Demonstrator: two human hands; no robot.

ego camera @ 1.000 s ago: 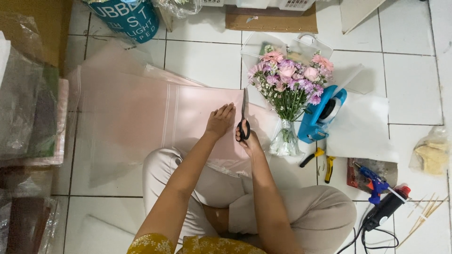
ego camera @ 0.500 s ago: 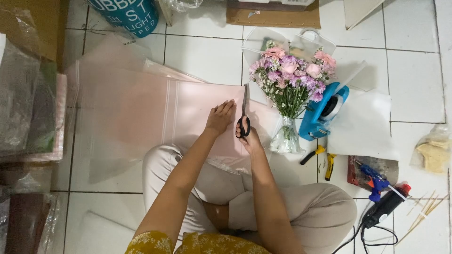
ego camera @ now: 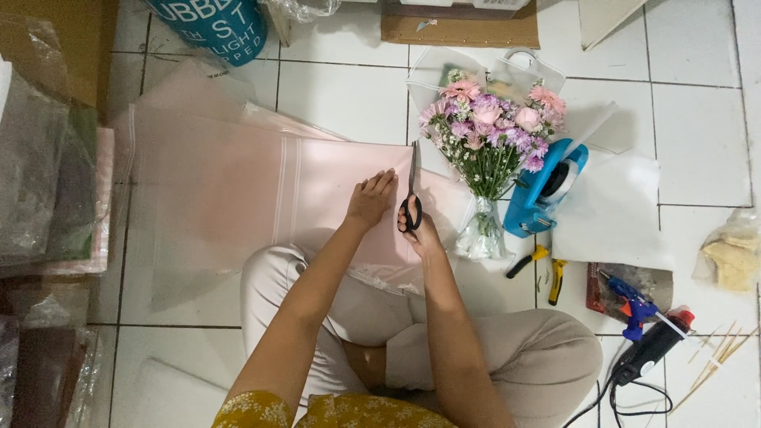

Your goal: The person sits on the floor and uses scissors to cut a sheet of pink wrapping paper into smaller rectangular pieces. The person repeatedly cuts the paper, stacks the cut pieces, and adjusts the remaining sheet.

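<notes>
A large pale pink wrapping sheet (ego camera: pixel 238 190) lies on the white tiled floor in front of my crossed legs. My left hand (ego camera: pixel 370 198) presses flat on the sheet near its right part. My right hand (ego camera: pixel 418 231) grips black-handled scissors (ego camera: pixel 412 186), blades pointing away from me along the sheet's right side. Just right of the scissors stands a bouquet of pink and purple flowers (ego camera: pixel 491 131) with its stems in clear wrap.
A blue tape dispenser (ego camera: pixel 543 190) lies beside the bouquet on white paper (ego camera: pixel 618 214). Yellow-handled pliers (ego camera: pixel 547 265), a blue glue gun (ego camera: pixel 634 305), wooden sticks (ego camera: pixel 721 353) sit right. Plastic-wrapped paper stacks (ego camera: pixel 47 190) lie left; a teal bucket (ego camera: pixel 210 28) and cardboard (ego camera: pixel 460 24) behind.
The scissors and my right hand have edged slightly forward along the pink sheet. My left hand stays pressed on the sheet.
</notes>
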